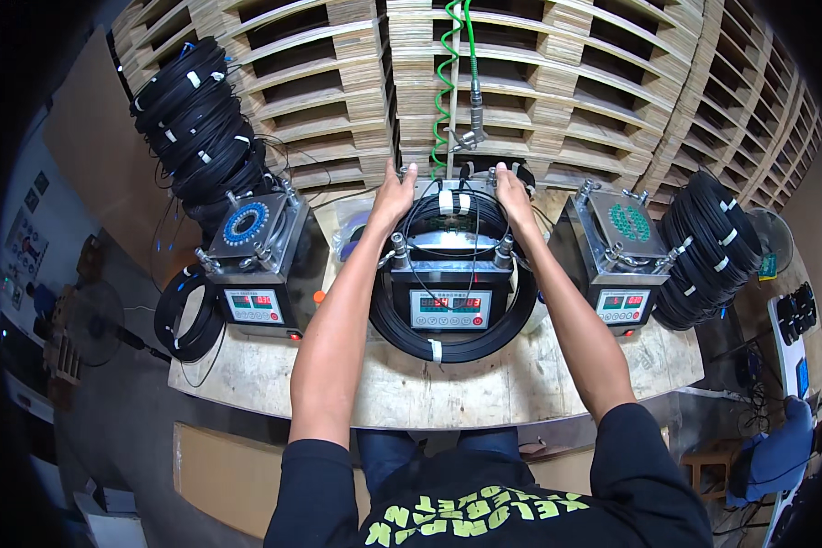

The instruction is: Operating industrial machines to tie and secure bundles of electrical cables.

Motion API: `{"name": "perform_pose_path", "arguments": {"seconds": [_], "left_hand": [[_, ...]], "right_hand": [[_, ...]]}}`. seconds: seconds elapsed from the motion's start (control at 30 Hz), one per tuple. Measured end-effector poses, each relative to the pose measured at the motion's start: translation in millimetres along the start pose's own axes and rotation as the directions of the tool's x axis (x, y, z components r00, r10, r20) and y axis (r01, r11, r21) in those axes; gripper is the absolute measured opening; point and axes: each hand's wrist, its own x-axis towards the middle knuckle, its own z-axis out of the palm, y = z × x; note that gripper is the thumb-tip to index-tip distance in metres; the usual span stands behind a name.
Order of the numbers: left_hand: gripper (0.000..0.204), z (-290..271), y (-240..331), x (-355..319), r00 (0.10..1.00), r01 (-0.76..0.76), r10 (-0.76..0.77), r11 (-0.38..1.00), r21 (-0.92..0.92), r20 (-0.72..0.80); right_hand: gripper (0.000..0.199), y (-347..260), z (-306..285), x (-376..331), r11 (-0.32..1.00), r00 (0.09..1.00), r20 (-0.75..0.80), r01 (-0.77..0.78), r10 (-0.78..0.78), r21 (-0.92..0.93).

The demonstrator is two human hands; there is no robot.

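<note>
Both my arms reach forward over a coil of black cable (436,350) draped around the middle polishing machine (402,309). White ties bind the coil at its near and far sides. At the machine's far left corner, my left hand (395,197) is closed around a metal knob (403,172), its thumb pointing up. My right hand (514,195) is closed the same way at the far right corner on a second knob (491,174). The fingers hide most of both knobs. Between my forearms, the machine's front display glows red.
Similar machines stand left (256,256) and right (616,256), carrying blue and green connector rings. Stacked cable coils rise at the left (196,128) and right (711,247); another coil (187,315) leans near the table's left edge. A green air hose with nozzle (475,119) hangs before wooden pallets (557,55).
</note>
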Motion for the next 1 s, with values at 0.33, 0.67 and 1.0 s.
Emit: {"name": "perform_pose_path", "arguments": {"seconds": [0.33, 0.67, 1.0], "left_hand": [[0.081, 1.0, 5.6, -2.6, 0.996, 0.088, -0.088, 0.995, 0.045, 0.0], [0.079, -2.8, 4.8, 0.8, 0.998, 0.064, -0.062, 0.988, 0.14, -0.023], [0.082, 2.9, -0.5, 5.4, 0.991, 0.121, -0.125, 0.99, 0.079, 0.049]], "right_hand": [[0.06, -23.6, -8.2, -21.9, 0.976, 0.997, -0.077, -0.025, 0.008, -0.219], [0.055, -21.0, -4.0, -18.5, 0.994, 0.994, -0.06, 0.086, -0.09, -0.064], [0.069, -41.0, -6.1, -27.2, 0.961, 0.996, -0.049, -0.087, 0.077, -0.262]]}}
